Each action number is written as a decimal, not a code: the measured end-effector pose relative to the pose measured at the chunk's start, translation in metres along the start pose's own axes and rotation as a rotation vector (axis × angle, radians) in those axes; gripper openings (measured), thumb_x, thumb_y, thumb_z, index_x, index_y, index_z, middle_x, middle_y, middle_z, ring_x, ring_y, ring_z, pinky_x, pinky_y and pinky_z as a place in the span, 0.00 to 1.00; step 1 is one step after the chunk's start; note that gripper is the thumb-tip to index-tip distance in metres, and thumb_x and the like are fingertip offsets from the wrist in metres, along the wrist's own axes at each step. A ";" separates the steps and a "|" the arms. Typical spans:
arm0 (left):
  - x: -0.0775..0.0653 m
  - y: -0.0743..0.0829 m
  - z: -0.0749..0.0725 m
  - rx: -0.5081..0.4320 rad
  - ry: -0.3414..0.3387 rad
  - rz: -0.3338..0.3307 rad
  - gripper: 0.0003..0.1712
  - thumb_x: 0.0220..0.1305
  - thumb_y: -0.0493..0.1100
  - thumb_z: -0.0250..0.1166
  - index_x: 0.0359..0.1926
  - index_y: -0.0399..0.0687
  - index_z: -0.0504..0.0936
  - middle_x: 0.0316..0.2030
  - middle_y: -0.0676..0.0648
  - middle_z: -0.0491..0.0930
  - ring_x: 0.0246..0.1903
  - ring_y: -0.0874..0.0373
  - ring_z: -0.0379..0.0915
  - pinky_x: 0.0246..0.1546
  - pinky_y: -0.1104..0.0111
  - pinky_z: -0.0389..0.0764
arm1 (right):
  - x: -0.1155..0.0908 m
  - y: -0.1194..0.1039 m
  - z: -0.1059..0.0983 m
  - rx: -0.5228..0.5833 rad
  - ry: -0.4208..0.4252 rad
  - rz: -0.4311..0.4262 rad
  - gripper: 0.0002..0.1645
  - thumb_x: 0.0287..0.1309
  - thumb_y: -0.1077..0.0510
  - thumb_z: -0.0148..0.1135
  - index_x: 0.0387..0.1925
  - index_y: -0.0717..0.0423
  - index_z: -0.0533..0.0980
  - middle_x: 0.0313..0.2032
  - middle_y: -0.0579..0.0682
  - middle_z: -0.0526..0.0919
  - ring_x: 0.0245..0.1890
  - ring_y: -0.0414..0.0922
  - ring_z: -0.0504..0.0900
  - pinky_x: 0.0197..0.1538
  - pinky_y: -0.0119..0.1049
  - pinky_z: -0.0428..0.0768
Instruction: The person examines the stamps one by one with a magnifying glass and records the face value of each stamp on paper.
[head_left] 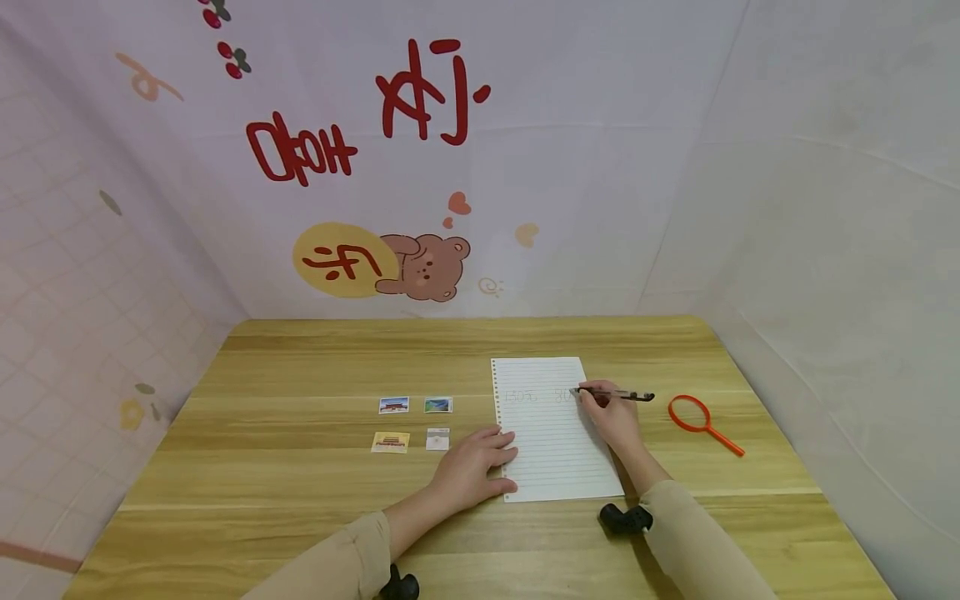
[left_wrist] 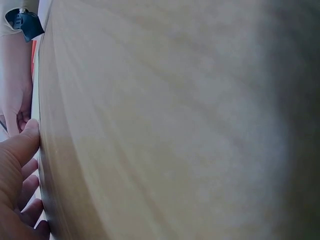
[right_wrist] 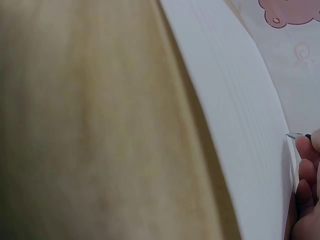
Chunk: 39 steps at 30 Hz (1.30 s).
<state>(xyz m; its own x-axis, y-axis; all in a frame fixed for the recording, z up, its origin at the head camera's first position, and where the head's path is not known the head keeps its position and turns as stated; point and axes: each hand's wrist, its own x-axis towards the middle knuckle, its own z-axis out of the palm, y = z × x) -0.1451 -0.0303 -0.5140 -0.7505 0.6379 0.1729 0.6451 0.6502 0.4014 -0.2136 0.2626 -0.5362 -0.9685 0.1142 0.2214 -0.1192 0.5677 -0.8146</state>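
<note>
A lined sheet of paper [head_left: 557, 458] with punched holes down its left side lies on the wooden table. Handwriting that looks like "150" and "80" runs across its upper part. The right hand [head_left: 611, 417] pinches a pen [head_left: 628, 395], its tip at the writing near the sheet's upper right. In the right wrist view, the pen's tip [right_wrist: 296, 135] shows beyond the fingers. With fingers spread, the left hand [head_left: 471, 468] rests on the sheet's lower left edge. The left wrist view shows its thumb and fingers [left_wrist: 30, 187] against the surface.
Left of the sheet lie several small stamp-like pictures, among them a landscape one [head_left: 438, 405] and a yellow one [head_left: 390, 442]. A red magnifying glass [head_left: 724, 442] lies to the right. A printed cloth [head_left: 600, 167] hangs behind the table [head_left: 300, 467].
</note>
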 end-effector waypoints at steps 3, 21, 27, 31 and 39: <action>0.001 0.000 0.000 0.002 -0.001 -0.002 0.31 0.58 0.56 0.73 0.59 0.47 0.83 0.64 0.50 0.74 0.67 0.49 0.64 0.63 0.53 0.69 | 0.000 0.001 0.000 0.011 -0.006 0.000 0.09 0.64 0.58 0.65 0.43 0.58 0.84 0.37 0.54 0.85 0.35 0.47 0.80 0.35 0.30 0.77; 0.002 0.002 -0.001 -0.007 -0.021 -0.019 0.30 0.58 0.56 0.73 0.59 0.48 0.83 0.65 0.50 0.73 0.68 0.50 0.63 0.63 0.53 0.68 | 0.000 0.003 -0.003 -0.014 0.085 0.043 0.08 0.62 0.60 0.65 0.40 0.57 0.85 0.36 0.55 0.85 0.34 0.45 0.80 0.34 0.27 0.75; 0.002 0.002 -0.002 -0.001 -0.019 -0.018 0.31 0.58 0.56 0.73 0.59 0.48 0.82 0.65 0.50 0.73 0.68 0.50 0.63 0.63 0.53 0.69 | 0.000 0.002 -0.004 -0.031 0.067 0.056 0.08 0.62 0.59 0.65 0.41 0.56 0.85 0.35 0.53 0.85 0.33 0.46 0.80 0.34 0.28 0.75; 0.001 0.002 -0.002 0.000 -0.018 -0.016 0.31 0.58 0.56 0.73 0.59 0.48 0.83 0.65 0.50 0.73 0.68 0.49 0.63 0.63 0.53 0.69 | 0.001 0.003 -0.003 -0.040 0.049 0.058 0.09 0.63 0.58 0.64 0.42 0.56 0.84 0.35 0.53 0.85 0.33 0.45 0.80 0.34 0.29 0.75; 0.001 0.002 -0.002 0.010 -0.015 -0.018 0.31 0.57 0.56 0.73 0.59 0.48 0.83 0.64 0.50 0.74 0.67 0.49 0.64 0.63 0.53 0.69 | 0.001 0.003 -0.002 -0.016 0.048 0.052 0.07 0.61 0.60 0.66 0.40 0.57 0.85 0.34 0.53 0.85 0.32 0.46 0.78 0.33 0.30 0.74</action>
<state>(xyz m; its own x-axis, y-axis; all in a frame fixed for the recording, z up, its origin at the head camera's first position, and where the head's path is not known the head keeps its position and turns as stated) -0.1452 -0.0294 -0.5113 -0.7597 0.6322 0.1522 0.6332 0.6657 0.3948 -0.2145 0.2663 -0.5373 -0.9616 0.1830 0.2046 -0.0649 0.5729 -0.8171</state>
